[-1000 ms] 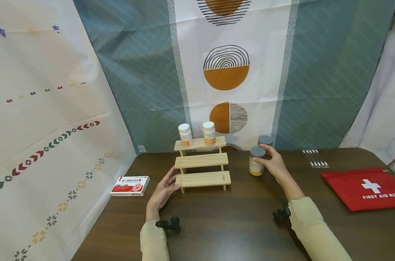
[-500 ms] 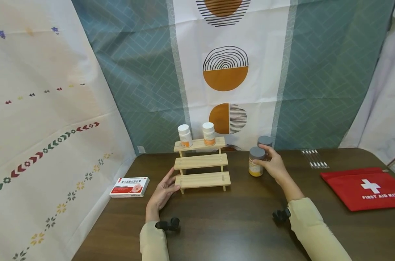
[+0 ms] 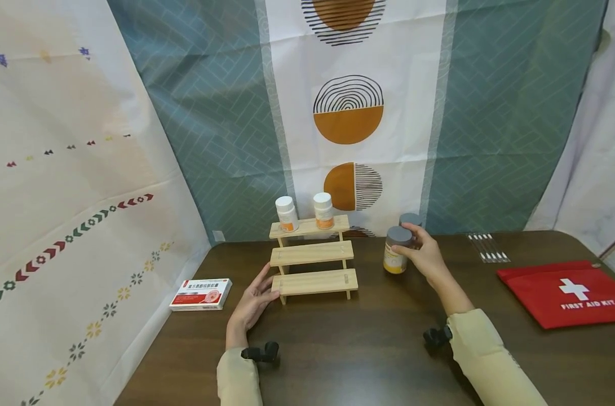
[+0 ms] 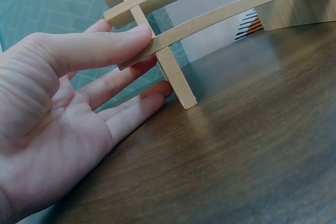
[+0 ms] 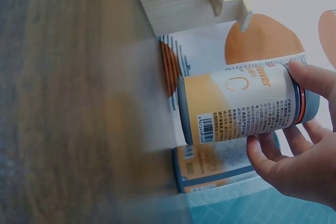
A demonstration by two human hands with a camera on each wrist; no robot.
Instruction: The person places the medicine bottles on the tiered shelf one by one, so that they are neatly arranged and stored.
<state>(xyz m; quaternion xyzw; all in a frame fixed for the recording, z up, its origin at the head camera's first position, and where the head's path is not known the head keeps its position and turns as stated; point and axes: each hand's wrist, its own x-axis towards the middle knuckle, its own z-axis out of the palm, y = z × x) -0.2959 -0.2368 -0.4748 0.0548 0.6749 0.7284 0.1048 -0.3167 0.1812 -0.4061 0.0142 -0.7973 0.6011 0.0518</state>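
Note:
My left hand (image 3: pixel 251 307) grips the left end of a three-tier wooden display rack (image 3: pixel 314 282). In the left wrist view the thumb (image 4: pixel 113 48) lies on the lowest shelf's end, and fingers reach behind the leg. Two white-capped pill bottles stand on the top tier, a left one (image 3: pixel 287 214) and a right one (image 3: pixel 323 211). My right hand (image 3: pixel 429 256) holds a grey-capped supplement bottle (image 5: pixel 239 103) with a yellow and white label near its cap. It leans slightly in the head view. A second grey-capped bottle (image 5: pixel 215 166) is mostly hidden behind it.
On the left of the table lies a white and red medicine box (image 3: pixel 200 294). A pack of cotton swabs (image 3: pixel 489 248) and a red first aid pouch (image 3: pixel 566 294) lie at the right. Patterned cloth (image 3: pixel 360 129) hangs behind the table.
The held supplement bottle has shifted and tilted slightly in the right hand. The left hand stays on the rack, and the head view has tipped up a little.

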